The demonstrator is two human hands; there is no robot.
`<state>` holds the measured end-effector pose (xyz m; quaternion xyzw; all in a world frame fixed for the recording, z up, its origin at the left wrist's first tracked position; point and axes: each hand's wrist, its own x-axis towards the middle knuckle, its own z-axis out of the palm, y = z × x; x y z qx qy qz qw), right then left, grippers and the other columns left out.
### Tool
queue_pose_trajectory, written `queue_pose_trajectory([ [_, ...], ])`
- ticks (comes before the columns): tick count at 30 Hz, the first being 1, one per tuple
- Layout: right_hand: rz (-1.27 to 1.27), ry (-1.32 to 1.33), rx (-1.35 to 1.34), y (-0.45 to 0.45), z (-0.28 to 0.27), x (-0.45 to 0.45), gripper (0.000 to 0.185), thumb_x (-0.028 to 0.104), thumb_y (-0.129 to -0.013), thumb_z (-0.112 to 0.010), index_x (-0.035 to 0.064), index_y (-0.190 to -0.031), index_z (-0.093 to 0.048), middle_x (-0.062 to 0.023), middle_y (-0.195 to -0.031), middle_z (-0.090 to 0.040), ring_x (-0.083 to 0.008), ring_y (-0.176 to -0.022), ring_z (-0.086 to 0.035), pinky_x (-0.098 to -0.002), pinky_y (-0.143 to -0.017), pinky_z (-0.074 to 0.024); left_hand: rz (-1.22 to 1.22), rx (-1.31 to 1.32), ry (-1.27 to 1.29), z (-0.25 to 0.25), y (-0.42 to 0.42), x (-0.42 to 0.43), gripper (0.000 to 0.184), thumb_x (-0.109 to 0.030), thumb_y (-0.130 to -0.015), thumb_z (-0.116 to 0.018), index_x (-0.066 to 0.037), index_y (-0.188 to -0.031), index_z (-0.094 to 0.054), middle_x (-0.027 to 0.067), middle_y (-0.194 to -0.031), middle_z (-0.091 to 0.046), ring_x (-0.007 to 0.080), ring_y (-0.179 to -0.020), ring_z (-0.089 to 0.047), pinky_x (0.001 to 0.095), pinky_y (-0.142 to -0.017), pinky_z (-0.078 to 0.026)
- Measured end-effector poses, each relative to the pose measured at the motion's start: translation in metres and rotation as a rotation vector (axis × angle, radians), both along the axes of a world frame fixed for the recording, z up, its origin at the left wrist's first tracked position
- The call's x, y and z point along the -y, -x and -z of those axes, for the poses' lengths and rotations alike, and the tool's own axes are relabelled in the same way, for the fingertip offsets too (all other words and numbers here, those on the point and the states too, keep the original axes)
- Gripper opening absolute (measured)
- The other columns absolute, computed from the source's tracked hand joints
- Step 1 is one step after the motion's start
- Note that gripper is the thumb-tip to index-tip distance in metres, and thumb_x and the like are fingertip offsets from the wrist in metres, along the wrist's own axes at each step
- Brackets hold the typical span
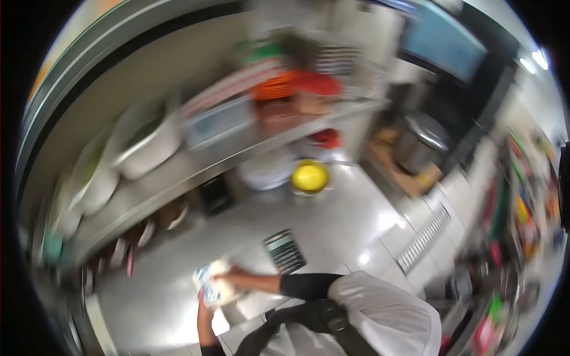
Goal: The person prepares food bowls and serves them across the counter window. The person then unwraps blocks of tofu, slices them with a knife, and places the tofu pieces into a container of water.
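White packet (215,288), touching left fingers (202,298), right fingers (222,277)

The worktop (344,228) is smooth, glossy metal; the calculator (284,251) looks plastic.

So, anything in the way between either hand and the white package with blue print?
Nothing visible: the left hand and right hand both touch the white package directly. The calculator lies off to one side.

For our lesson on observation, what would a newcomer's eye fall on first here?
Probably the bright yellow bowl on the steel counter, just before the shelf. Then the pale, blue-marked packet in the left hand, the right hand against it, with a calculator nearby to the right.
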<state>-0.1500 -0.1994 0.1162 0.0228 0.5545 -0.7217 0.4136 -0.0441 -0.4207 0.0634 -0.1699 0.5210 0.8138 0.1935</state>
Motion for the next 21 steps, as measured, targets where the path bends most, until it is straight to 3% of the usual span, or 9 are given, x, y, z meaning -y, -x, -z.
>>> queue_pose_trajectory([
  [2,0.104,-0.445,-0.356,0.051,0.056,-0.023,0.111,0.056,-0.061,-0.079,-0.0004,-0.14,-0.025,-0.0233,-0.138,-0.04,-0.0357,-0.128,-0.039,-0.0397,-0.106,-0.0327,-0.071,-0.179,-0.065,0.044,0.064,-0.042,0.07,-0.053,-0.094,-0.031,-0.001,-0.141,-0.03,0.0167,-0.134,-0.046,0.0282,-0.12,-0.051,0.0435,-0.1,-0.044],
  [3,0.144,-0.445,-0.39,0.069,0.074,-0.049,0.114,0.059,-0.058,-0.079,0.0039,-0.142,-0.024,-0.0213,-0.146,-0.029,-0.0348,-0.136,-0.027,-0.04,-0.11,-0.025,0.017,-0.323,0.018,0.072,0.087,-0.048,0.075,-0.057,-0.092,-0.034,-0.004,-0.144,-0.024,0.0147,-0.145,-0.032,0.0297,-0.136,-0.029,0.0448,-0.112,-0.024],
  [7,0.179,-0.134,-0.616,0.005,0.056,-0.166,0.099,0.05,-0.074,-0.073,0.0077,-0.145,-0.019,-0.0148,-0.149,-0.021,-0.028,-0.14,-0.018,-0.0421,-0.111,-0.0218,0.001,-0.511,0.695,-0.037,0.135,-0.151,0.075,-0.055,-0.09,-0.039,-0.004,-0.144,-0.024,0.0145,-0.145,-0.031,0.0299,-0.136,-0.028,0.0439,-0.112,-0.022],
  [10,0.043,-0.025,-0.452,-0.077,0.077,-0.329,0.052,0.047,-0.084,-0.064,0.0053,-0.116,-0.061,-0.0122,-0.114,-0.061,-0.0236,-0.112,-0.054,-0.0366,-0.095,-0.0419,-0.143,-0.968,1.009,-0.144,0.143,-0.263,0.076,-0.054,-0.089,-0.042,-0.004,-0.144,-0.025,0.0144,-0.145,-0.031,0.03,-0.136,-0.027,0.0433,-0.112,-0.021],
  [12,0.278,-0.255,-0.19,-0.149,0.145,-0.405,0.054,0.051,-0.082,-0.063,0.0037,-0.109,-0.064,-0.009,-0.101,-0.065,-0.0203,-0.101,-0.058,-0.0365,-0.087,-0.0459,-0.082,-1.221,0.97,-0.177,0.123,-0.359,0.076,-0.053,-0.089,-0.044,-0.004,-0.143,-0.025,0.0143,-0.145,-0.031,0.03,-0.137,-0.026,0.0428,-0.112,-0.02],
  [16,0.288,-0.678,-0.193,-0.365,0.239,-0.565,0.043,0.037,-0.086,-0.057,0.0075,-0.118,-0.059,-0.0118,-0.121,-0.057,-0.0309,-0.114,-0.05,-0.0451,-0.096,-0.0387,0.595,-1.433,0.641,-0.136,0.043,-0.598,0.077,-0.045,-0.083,-0.058,-0.002,-0.141,-0.029,0.0152,-0.141,-0.033,0.0309,-0.135,-0.026,0.0411,-0.112,-0.017],
  [17,0.231,-0.793,-0.162,-0.423,0.249,-0.608,0.043,0.033,-0.087,-0.055,0.0094,-0.123,-0.056,-0.0118,-0.129,-0.052,-0.0332,-0.121,-0.046,-0.0476,-0.1,-0.0355,0.895,-1.436,0.839,-0.117,0.018,-0.649,0.079,-0.047,-0.08,-0.061,-0.001,-0.137,-0.033,0.0174,-0.137,-0.038,0.0329,-0.131,-0.033,0.0429,-0.11,-0.023],
  [19,0.621,-1.0,0.08,-0.536,0.264,-0.652,0.057,0.046,-0.085,-0.055,0.0183,-0.134,-0.048,-0.0049,-0.147,-0.036,-0.0352,-0.137,-0.028,-0.061,-0.105,-0.0249,1.389,-1.024,0.307,-0.077,-0.038,-0.766,0.076,-0.049,-0.078,-0.063,-0.001,-0.133,-0.041,0.0187,-0.132,-0.043,0.0343,-0.124,-0.041,0.0424,-0.106,-0.03],
  [21,0.343,-1.113,0.485,-0.577,0.275,-0.726,0.059,0.057,-0.082,-0.056,0.0224,-0.13,-0.054,-0.0055,-0.144,-0.041,-0.0373,-0.134,-0.032,-0.0632,-0.102,-0.0269,1.712,-0.973,0.372,-0.032,-0.07,-0.857,0.072,-0.047,-0.079,-0.062,-0.001,-0.131,-0.043,0.0188,-0.13,-0.045,0.0342,-0.123,-0.042,0.0423,-0.105,-0.032],
])
